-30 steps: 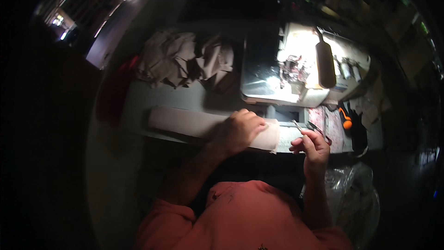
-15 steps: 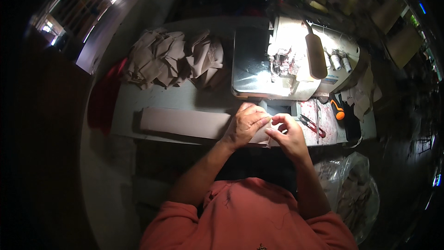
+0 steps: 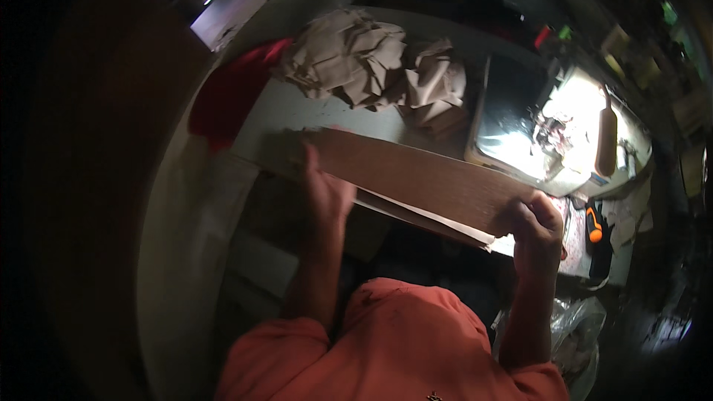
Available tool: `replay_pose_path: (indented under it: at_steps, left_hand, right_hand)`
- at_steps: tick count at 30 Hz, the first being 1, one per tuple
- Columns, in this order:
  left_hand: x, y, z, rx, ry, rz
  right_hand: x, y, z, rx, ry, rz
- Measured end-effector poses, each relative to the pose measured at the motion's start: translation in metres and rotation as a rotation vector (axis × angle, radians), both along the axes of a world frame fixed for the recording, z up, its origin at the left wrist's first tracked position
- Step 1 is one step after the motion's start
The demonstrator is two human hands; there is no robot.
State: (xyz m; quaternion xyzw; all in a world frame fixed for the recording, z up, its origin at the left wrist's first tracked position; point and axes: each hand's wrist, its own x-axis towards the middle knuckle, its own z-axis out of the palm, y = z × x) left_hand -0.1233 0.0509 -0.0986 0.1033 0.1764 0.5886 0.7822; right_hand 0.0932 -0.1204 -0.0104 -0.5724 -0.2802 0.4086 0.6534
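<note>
A long beige fabric strip [image 3: 423, 177] is stretched between my two hands, raised above the table's near edge. My right hand [image 3: 536, 221] is closed around the strip's right end, knuckles up. At the other end, my left hand [image 3: 327, 189] holds the strip with its thumb pointing away from me; its fingers are partly hidden and a little blurred. Under the raised strip, a second layer of pale fabric [image 3: 425, 217] lies along the table edge. Whether the two are separate pieces I cannot tell.
Crumpled beige fabric pieces [image 3: 345, 56] and a smaller heap [image 3: 434, 82] lie at the back. To the right stands a lit sewing machine [image 3: 568, 130]. An orange-and-black tool [image 3: 594, 224] lies near it. Red cloth [image 3: 238, 93] hangs at left; a plastic bag [image 3: 578, 338] is lower right.
My hands, formerly together at the strip's right end, have moved apart. The left went to the far left end, and the strip is lifted off the table. The whole view has turned and shifted.
</note>
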Motion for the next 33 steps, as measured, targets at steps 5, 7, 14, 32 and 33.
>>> replay_pose_path:
  at_steps: [5, 7, 14, 32, 33]
  left_hand:
    - [0.002, 0.011, 0.041, 0.252, 0.419, 0.293]
    - [0.031, -0.020, 0.035, 0.585, 0.815, 0.133]
    - [0.103, -0.100, 0.049, 1.532, 1.233, -0.274]
    - [0.139, -0.057, 0.085, 0.972, 1.118, -0.686]
    - [0.144, -0.055, 0.085, 1.010, 1.138, -0.645]
  right_hand:
    - [0.002, -0.002, -0.032, -0.100, 0.252, -0.061]
    - [-0.007, 0.007, -0.031, -0.114, 0.291, -0.028]
    - [-0.002, -0.015, -0.035, -0.051, 0.408, 0.121]
    - [0.013, -0.024, -0.026, -0.003, 0.208, 0.085]
    - [0.014, -0.021, -0.025, -0.004, 0.186, 0.059]
